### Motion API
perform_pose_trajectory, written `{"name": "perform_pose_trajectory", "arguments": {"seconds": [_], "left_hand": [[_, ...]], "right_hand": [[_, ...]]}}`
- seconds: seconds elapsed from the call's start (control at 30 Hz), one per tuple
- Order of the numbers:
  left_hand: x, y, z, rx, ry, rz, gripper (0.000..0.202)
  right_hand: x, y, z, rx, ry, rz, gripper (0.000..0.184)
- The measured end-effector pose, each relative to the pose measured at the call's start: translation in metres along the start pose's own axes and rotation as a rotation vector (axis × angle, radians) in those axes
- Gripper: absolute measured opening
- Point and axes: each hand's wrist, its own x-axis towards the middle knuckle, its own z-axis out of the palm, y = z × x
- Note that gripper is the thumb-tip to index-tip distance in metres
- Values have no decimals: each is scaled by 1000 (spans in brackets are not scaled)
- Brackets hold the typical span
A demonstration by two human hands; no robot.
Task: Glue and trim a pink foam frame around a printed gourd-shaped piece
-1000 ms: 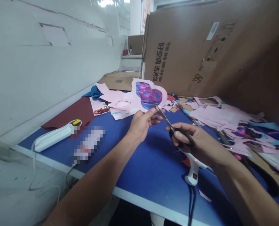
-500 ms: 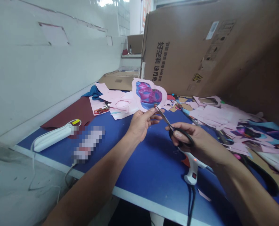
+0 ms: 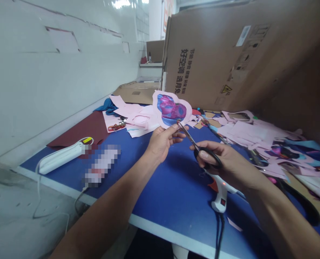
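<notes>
A heart-shaped pink cutout (image 3: 187, 112) with a purple and blue patterned middle is pinched at its lower edge by my left hand (image 3: 161, 143). My right hand (image 3: 216, 158) is closed round the black handles of a pair of scissors (image 3: 189, 136). The blades look closed, and their tips lie against the cutout's lower edge, near my left thumb. Below my right hand, a white glue gun (image 3: 219, 196) with an orange trigger and a small red light rests on the blue table (image 3: 165, 201).
Pink scraps (image 3: 248, 135) and colourful offcuts are heaped at the right. More pink pieces (image 3: 138, 118) lie behind my left hand, beside a maroon sheet (image 3: 77, 131). Two power strips, one a white strip (image 3: 61, 158), sit at the left. A large cardboard box (image 3: 208, 64) stands behind.
The heart-shaped cutout has tilted very slightly to the right. Both hands and the scissors are almost unmoved.
</notes>
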Motion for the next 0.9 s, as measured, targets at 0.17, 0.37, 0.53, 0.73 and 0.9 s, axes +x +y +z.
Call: {"name": "perform_pose_trajectory", "arguments": {"seconds": [0.17,0.37,0.53,0.73,0.9], "left_hand": [[0,1,0,6,14,-6,23],[0,1,0,25,23,-9,23],[0,0,-1,44,22,4,25],[1,0,-1,44,14,19,24],[1,0,-2,58,8,21,25]], "right_hand": [[1,0,-1,-15,-4,-2,55],[1,2,-1,-26,1,-2,55],[1,2,-2,-18,-1,-4,54],[1,1,-2,-20,12,10,56],[2,0,-2,-24,10,22,60]]}}
